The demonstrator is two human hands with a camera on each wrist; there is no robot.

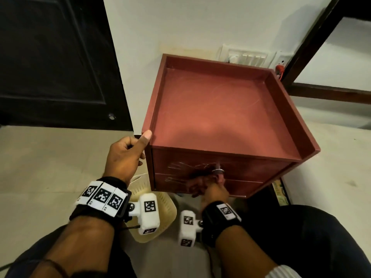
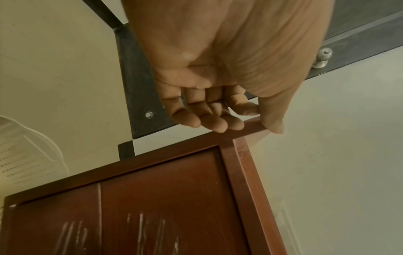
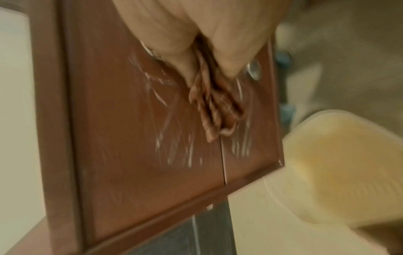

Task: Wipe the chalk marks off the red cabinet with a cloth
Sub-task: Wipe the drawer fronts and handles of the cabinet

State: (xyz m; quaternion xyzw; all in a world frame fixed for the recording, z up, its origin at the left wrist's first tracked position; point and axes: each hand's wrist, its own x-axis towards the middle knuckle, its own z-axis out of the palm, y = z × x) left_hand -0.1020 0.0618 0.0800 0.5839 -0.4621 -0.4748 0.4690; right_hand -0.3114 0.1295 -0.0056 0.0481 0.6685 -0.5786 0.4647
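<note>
The red cabinet stands on the floor against the wall, its tray-like top facing me. White chalk marks streak its two drawer fronts, also seen as chalk marks and chalk marks in the wrist views. My left hand grips the cabinet's front left top corner, thumb on the rim, fingers curled at the side. My right hand holds a bunched reddish-brown cloth and presses it on the drawer front beside a metal knob. The right wrist view is blurred.
A cream plastic basket sits on the floor at the cabinet's lower left. A dark door is at the left, a dark window frame at the right. Switch plates are on the wall behind. My knees are below.
</note>
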